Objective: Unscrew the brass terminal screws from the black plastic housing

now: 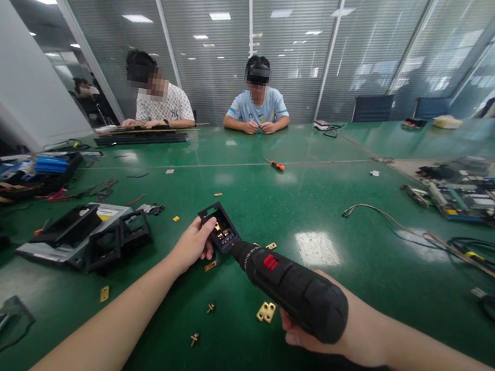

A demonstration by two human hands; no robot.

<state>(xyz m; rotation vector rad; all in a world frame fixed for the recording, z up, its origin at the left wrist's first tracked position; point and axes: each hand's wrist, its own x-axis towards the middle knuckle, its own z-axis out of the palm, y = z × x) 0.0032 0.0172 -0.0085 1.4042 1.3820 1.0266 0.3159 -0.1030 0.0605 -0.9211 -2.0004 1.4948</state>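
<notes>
My left hand (195,244) grips a small black open-topped box (230,232) by its near left side, thumb over the rim. Brass-coloured metal pieces show inside the box. In my right hand (313,336) is a black cordless drill (297,288) with a red switch, its chuck end pointing left at the box's near right corner. Whether the bit touches anything there is hidden. Around the hands lie loose brass plates with holes (265,312), another brass plate (210,266) just below the box, and small brass screws (194,339).
Black frames and a grey panel (70,234) lie left, near a blue pack (51,164). An orange-handled screwdriver (276,165) rests farther back. Circuit boards (480,197) and cables (477,251) occupy the right. Two people sit across the green table (205,161).
</notes>
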